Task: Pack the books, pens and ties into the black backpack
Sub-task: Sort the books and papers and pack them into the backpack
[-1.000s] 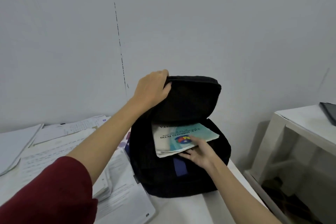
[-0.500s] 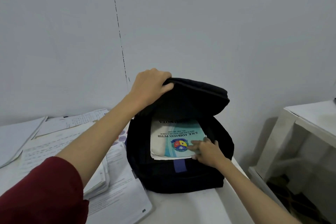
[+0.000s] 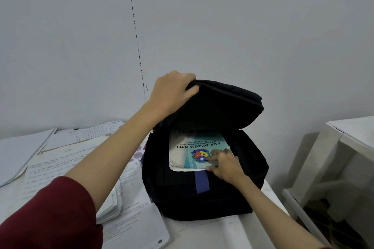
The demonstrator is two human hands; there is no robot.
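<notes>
Left hand (image 3: 172,91) grips the black backpack (image 3: 204,190) flap high — right hand (image 3: 224,164) pinches the exercise book (image 3: 194,147); slide it straight down.

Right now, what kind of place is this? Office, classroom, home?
Probably a study or homework desk at home, though that's a guess. Handwritten papers cover the white desk, a school exercise book sits in the black backpack, and a plain wall stands behind.

Upper part of the teal booklet (image 3: 199,149) hidden under the black backpack's lifted flap (image 3: 224,105). Left hand's fingertips (image 3: 187,92) tucked out of sight beneath that flap. Handwriting on the papers (image 3: 60,159) too small to read.
</notes>
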